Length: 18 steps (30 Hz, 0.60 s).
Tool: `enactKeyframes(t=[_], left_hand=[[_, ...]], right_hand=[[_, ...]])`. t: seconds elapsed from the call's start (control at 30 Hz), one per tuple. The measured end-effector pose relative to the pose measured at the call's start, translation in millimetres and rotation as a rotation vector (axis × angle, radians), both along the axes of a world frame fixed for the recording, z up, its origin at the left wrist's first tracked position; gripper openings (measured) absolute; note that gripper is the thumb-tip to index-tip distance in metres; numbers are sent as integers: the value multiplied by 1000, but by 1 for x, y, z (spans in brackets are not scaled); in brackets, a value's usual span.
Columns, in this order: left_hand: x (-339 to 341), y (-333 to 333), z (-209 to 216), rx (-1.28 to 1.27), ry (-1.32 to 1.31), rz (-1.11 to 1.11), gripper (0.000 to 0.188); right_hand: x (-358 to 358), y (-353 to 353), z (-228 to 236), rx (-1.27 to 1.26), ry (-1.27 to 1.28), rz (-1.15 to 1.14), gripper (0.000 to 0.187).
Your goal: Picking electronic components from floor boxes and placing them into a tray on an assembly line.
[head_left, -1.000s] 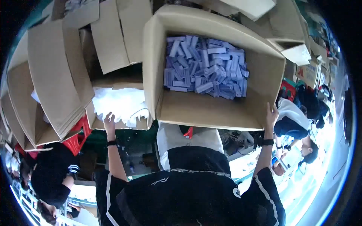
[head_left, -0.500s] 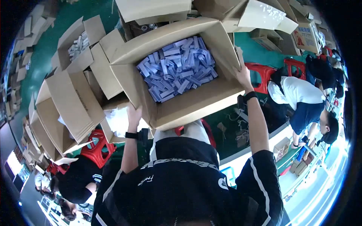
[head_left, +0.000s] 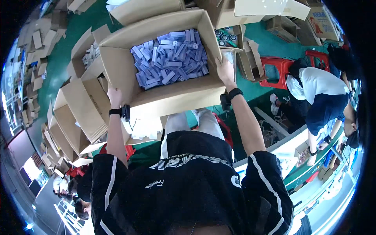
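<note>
Head view: cardboard box (head_left: pixel 172 100) at 12 o'clock, full of pale blue packets (head_left: pixel 170 58); left grip (head_left: pixel 114 96) and right grip (head_left: pixel 225 70) clasp box sides.

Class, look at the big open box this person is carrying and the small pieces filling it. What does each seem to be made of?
Carried box: corrugated cardboard, matte brown, with folded flaps and creased walls. Small pieces: pale lilac-blue, flat rectangular, probably plastic or card; too small to tell. Left hand and right hand grip its sides.
</note>
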State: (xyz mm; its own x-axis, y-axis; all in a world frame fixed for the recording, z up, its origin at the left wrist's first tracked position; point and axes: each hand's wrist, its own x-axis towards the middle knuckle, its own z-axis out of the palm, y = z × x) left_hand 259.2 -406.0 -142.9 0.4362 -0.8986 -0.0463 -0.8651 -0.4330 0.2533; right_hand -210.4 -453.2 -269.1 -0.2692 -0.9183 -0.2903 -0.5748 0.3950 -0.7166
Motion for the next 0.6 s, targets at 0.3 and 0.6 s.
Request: enactKeyframes(t=[0.3,0.6], left_hand=[[-139,-84,30,-345,-462,-382,49],[-142,-294,-221,370,135,-842,69]], right_hand=[[34,-31,48,-180,-57,-6,39],[119,-72,-202,424,-864,-871,55]])
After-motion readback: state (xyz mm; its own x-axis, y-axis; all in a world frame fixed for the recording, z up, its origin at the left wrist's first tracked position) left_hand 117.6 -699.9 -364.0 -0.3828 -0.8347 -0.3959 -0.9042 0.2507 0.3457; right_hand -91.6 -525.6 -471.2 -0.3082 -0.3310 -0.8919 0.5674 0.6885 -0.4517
